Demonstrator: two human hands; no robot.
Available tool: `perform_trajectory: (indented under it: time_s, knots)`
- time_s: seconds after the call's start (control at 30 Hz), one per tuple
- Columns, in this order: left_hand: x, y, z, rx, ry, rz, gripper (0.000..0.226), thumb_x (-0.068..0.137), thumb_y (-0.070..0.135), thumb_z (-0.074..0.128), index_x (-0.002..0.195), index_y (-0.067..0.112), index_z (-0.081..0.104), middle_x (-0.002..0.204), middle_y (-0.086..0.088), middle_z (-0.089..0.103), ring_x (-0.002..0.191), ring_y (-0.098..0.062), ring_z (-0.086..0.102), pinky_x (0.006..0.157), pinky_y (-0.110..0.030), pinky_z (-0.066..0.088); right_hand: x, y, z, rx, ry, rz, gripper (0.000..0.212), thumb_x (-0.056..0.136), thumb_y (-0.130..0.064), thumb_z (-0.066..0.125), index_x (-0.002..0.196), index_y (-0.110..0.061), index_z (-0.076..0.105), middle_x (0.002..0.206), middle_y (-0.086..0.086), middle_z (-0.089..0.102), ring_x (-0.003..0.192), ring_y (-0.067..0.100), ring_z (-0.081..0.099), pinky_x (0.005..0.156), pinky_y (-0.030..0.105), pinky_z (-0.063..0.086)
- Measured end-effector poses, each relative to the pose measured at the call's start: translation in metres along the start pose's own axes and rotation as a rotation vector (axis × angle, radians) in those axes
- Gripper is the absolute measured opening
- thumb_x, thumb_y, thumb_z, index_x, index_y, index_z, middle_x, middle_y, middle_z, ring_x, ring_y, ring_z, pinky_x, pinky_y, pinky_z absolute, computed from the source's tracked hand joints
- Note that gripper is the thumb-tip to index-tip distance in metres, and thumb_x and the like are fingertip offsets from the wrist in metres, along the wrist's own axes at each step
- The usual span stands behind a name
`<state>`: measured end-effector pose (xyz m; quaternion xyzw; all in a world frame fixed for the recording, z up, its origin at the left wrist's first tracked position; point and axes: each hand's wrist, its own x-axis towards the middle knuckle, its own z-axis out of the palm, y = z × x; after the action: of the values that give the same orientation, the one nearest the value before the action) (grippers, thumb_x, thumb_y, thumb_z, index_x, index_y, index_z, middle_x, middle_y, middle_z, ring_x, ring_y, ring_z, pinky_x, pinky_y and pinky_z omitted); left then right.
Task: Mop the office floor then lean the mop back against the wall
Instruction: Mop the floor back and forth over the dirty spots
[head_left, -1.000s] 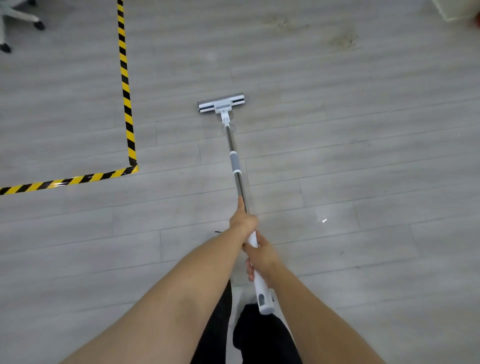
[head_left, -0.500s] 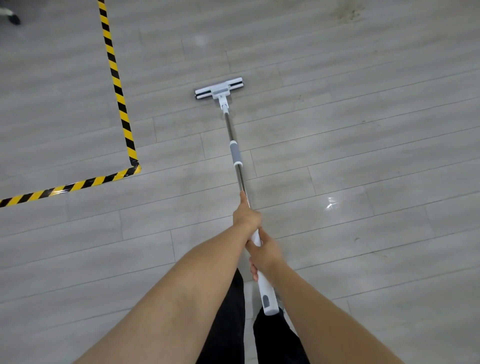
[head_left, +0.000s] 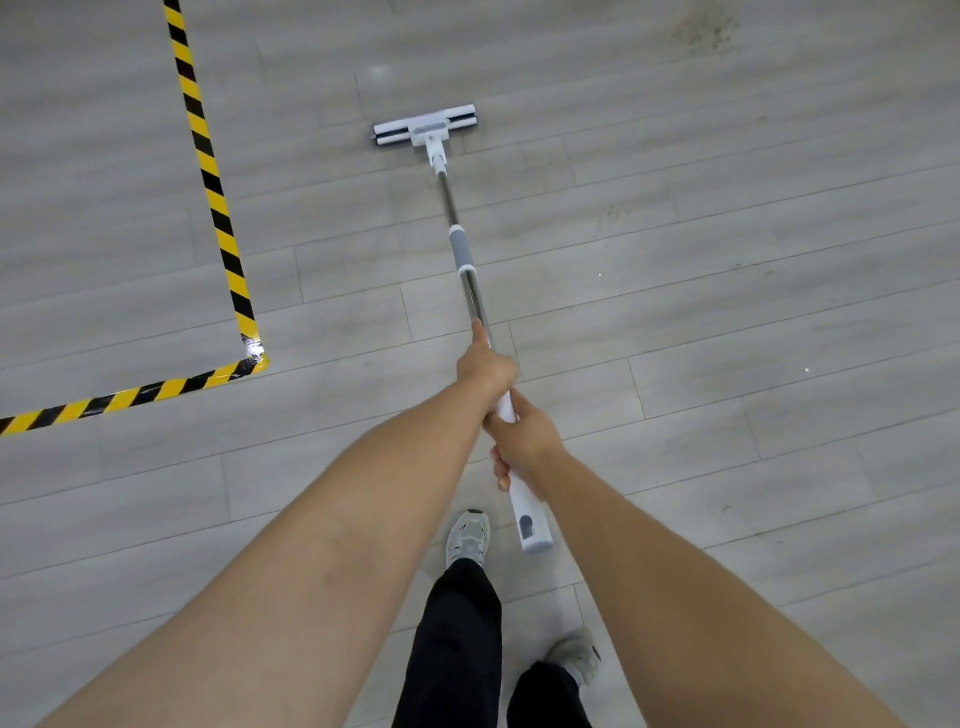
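A white flat mop head (head_left: 425, 129) lies on the grey plank floor (head_left: 727, 312) ahead of me. Its metal pole with a grey sleeve (head_left: 461, 248) runs back toward my body. My left hand (head_left: 485, 364) is wrapped round the pole, index finger stretched along the metal. Just behind it my right hand (head_left: 522, 444) grips the white handle, whose end (head_left: 530, 525) sticks out below the fingers. Both arms are stretched forward.
Yellow-and-black hazard tape (head_left: 215, 197) marks a corner (head_left: 252, 358) on the floor at left. A brownish dirty patch (head_left: 704, 28) shows at the top right. My grey shoe (head_left: 467, 538) and black trousers are below the handle.
The view has shifted forward and right over the floor, with the tape corner and stain drifting accordingly. A foot has stepped forward into sight. Both hands keep the same grip.
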<state>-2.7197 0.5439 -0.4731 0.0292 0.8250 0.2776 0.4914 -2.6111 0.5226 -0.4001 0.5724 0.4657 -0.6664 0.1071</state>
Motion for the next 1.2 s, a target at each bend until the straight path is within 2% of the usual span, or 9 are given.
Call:
perform_trajectory:
  time_s: [0.17,0.27,0.33,0.4,0.47,0.6,0.73,1.0,1.2]
  knots:
    - [0.006,-0.006,-0.004,0.020,-0.012,0.000,0.097,0.089,0.004,0.056,0.159,0.042,0.001,0.131,-0.006,0.060,0.089,-0.024,0.061,0.075,-0.030,0.053,0.007,0.004,0.008,-0.012,-0.008,0.017,0.017,0.102,-0.022,0.050,0.117,-0.023,0.057,0.060,0.011,0.050,0.037,0.020,0.044,0.041,0.028,0.042]
    - [0.003,-0.021,0.001,-0.007,0.003,-0.020,0.092,0.090,0.008,0.054,0.159,0.041,0.003,0.123,-0.003,0.061,0.097,-0.027,0.065,0.086,-0.033,0.055,0.000,0.015,0.011,-0.008,-0.017,0.023,0.013,0.102,-0.023,0.053,0.112,-0.017,0.059,0.059,0.010,0.051,0.038,0.020,0.045,0.041,0.027,0.044]
    - [0.004,-0.027,0.005,-0.039,0.012,-0.066,0.081,0.088,0.011,0.055,0.157,0.028,0.017,0.119,-0.003,0.062,0.101,-0.029,0.066,0.090,-0.037,0.056,-0.003,0.021,0.011,-0.009,-0.010,0.021,0.011,0.101,-0.020,0.054,0.106,-0.011,0.057,0.061,0.010,0.053,0.039,0.019,0.046,0.040,0.027,0.044]
    - [0.001,-0.032,0.008,-0.039,0.022,-0.111,0.054,0.086,0.013,0.058,0.138,0.010,0.044,0.116,-0.011,0.067,0.100,-0.030,0.067,0.084,-0.036,0.057,-0.005,0.029,0.009,-0.018,-0.018,0.023,0.012,0.098,-0.018,0.054,0.099,-0.007,0.056,0.063,0.011,0.054,0.039,0.019,0.047,0.041,0.028,0.044]
    - [-0.009,-0.042,0.017,-0.034,0.021,-0.130,0.037,0.084,0.013,0.060,0.119,0.003,0.057,0.109,-0.016,0.070,0.098,-0.031,0.068,0.080,-0.035,0.057,-0.010,0.044,0.005,-0.040,-0.030,0.039,0.015,0.097,-0.019,0.054,0.094,-0.005,0.057,0.060,0.010,0.054,0.039,0.020,0.048,0.044,0.030,0.045]
    - [-0.044,-0.073,0.055,-0.098,0.008,-0.139,0.036,0.083,0.012,0.060,0.117,0.007,0.052,0.108,-0.016,0.068,0.099,-0.032,0.068,0.089,-0.044,0.058,-0.033,0.095,-0.019,-0.123,-0.046,0.044,0.020,0.094,-0.025,0.053,0.090,-0.006,0.060,0.052,0.006,0.057,0.042,0.021,0.052,0.060,0.038,0.050]
    - [-0.095,-0.117,0.113,-0.124,0.011,-0.143,0.039,0.083,0.012,0.055,0.121,0.007,0.050,0.111,-0.016,0.066,0.101,-0.034,0.068,0.089,-0.046,0.058,-0.072,0.164,-0.056,-0.173,-0.056,0.036,0.022,0.094,-0.022,0.049,0.094,-0.005,0.063,0.052,0.007,0.057,0.046,0.020,0.054,0.064,0.040,0.051]
    - [-0.219,-0.241,0.255,-0.183,-0.022,-0.171,0.052,0.069,0.018,0.051,0.119,0.009,0.047,0.110,-0.017,0.064,0.100,-0.036,0.069,0.087,-0.052,0.058,-0.190,0.337,-0.139,-0.178,-0.070,0.056,0.020,0.098,-0.019,0.047,0.097,-0.005,0.062,0.055,0.010,0.055,0.039,0.019,0.051,0.051,0.032,0.048]
    - [-0.319,-0.308,0.332,-0.150,-0.104,-0.249,0.059,0.076,0.019,0.047,0.132,0.012,0.030,0.114,-0.018,0.064,0.104,-0.035,0.067,0.090,-0.049,0.058,-0.263,0.444,-0.189,-0.194,-0.127,0.083,0.021,0.103,-0.022,0.046,0.102,-0.005,0.058,0.052,0.008,0.054,0.038,0.020,0.051,0.046,0.030,0.046]
